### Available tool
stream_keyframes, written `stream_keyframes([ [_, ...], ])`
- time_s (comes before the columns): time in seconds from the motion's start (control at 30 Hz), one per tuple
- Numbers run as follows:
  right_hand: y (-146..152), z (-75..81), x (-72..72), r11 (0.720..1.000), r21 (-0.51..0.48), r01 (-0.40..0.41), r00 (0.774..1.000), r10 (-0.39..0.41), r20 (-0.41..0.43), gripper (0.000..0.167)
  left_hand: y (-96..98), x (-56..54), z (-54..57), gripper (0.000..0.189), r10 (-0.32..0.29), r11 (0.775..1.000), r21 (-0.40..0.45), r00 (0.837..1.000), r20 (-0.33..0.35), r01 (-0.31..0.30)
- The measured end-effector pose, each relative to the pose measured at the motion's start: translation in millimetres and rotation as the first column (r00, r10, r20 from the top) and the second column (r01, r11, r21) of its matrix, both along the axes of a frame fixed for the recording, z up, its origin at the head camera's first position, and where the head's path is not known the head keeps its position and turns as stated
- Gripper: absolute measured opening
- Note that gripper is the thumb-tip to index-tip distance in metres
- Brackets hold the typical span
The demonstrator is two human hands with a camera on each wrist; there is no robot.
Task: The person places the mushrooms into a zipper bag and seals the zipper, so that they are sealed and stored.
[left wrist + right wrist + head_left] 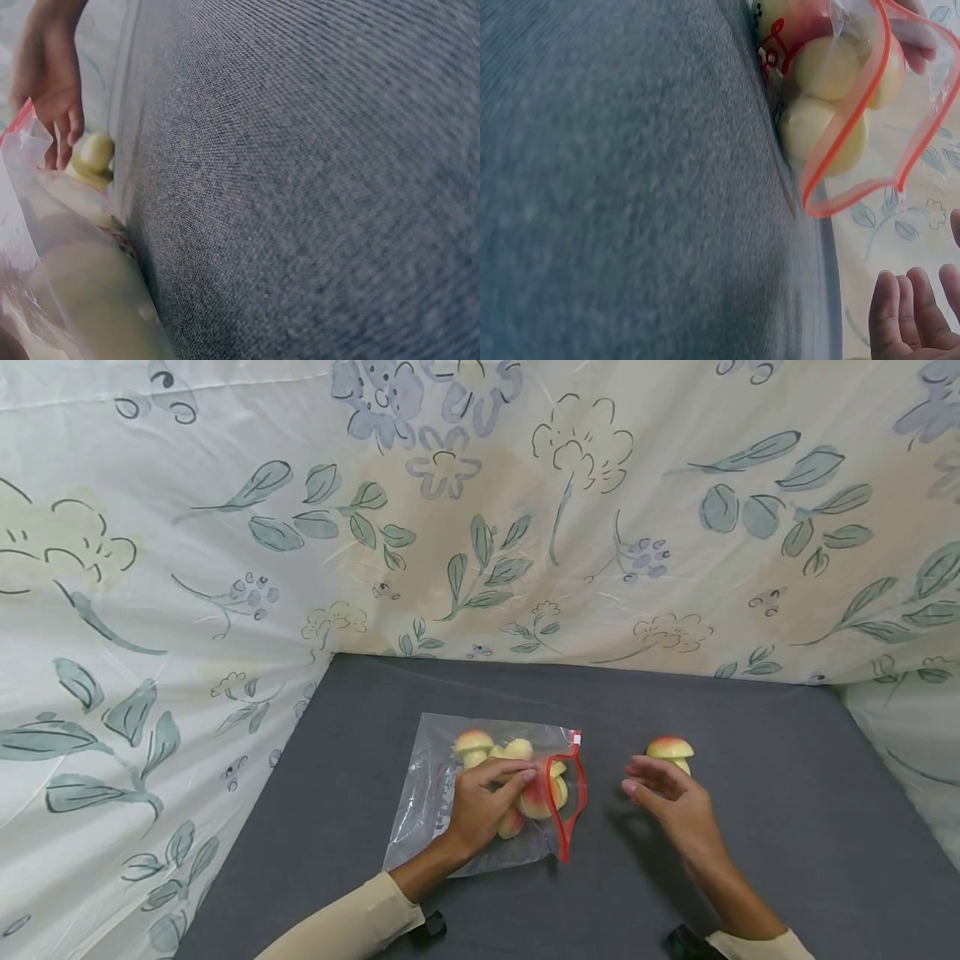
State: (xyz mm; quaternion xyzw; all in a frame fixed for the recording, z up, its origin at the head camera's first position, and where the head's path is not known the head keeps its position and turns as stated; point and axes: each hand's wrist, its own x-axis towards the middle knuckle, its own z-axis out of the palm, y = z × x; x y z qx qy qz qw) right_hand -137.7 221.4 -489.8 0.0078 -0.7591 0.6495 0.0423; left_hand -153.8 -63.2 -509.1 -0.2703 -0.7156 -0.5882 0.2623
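A clear zip bag (427, 793) with a red zip edge lies on the dark cloth, its mouth gaping to the right. Inside are several mushroom-shaped pieces (472, 743) with red-and-yellow caps and pale stems. My left hand (480, 806) pinches the bag's upper film near the mouth, thumb against forefinger. To the right of the bag, one more mushroom-shaped piece (670, 748) stands on the cloth. My right hand (678, 806) is right beside it, partly covering its stem in the head view. The right fingers (922, 307) are loosely extended, with nothing between them in the right wrist view.
Dark grey cloth (360, 710) covers the table. A pale curtain (450, 568) printed with leaves and flowers hangs behind and along the sides. Black wrist straps (431, 928) show at the sleeve ends.
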Motion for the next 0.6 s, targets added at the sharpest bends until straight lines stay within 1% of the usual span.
stream_keyframes([
  [0.1,5,-1.3,-0.2,1.000,-0.009,0.010,1.000,-0.010,0.003,0.043,0.2,0.1,0.1,0.011,0.002,1.000,0.004,1.000,0.000,-0.002],
  [0.23,11,-1.6,-0.1,1.000,0.013,0.018,1.000,-0.018,0.002,0.042,0.3,-0.1,-0.4,0.011,0.002,1.000,0.007,1.000,-0.008,-0.002],
  [0.37,16,-2.3,0.3,0.999,0.036,0.032,0.999,-0.032,0.003,0.046,0.1,-0.1,-1.0,0.011,0.000,1.000,0.009,1.000,-0.009,0.000],
  [0.47,19,-3.8,-0.1,0.999,0.022,0.047,0.999,-0.047,0.004,0.050,0.2,0.2,-1.0,0.011,-0.002,1.000,0.010,1.000,-0.005,0.002],
  [0.6,23,-5.0,-1.3,0.998,0.007,0.067,0.998,-0.067,-0.008,0.051,0.1,0.9,-1.1,0.011,-0.005,1.000,0.011,1.000,0.000,0.005],
])
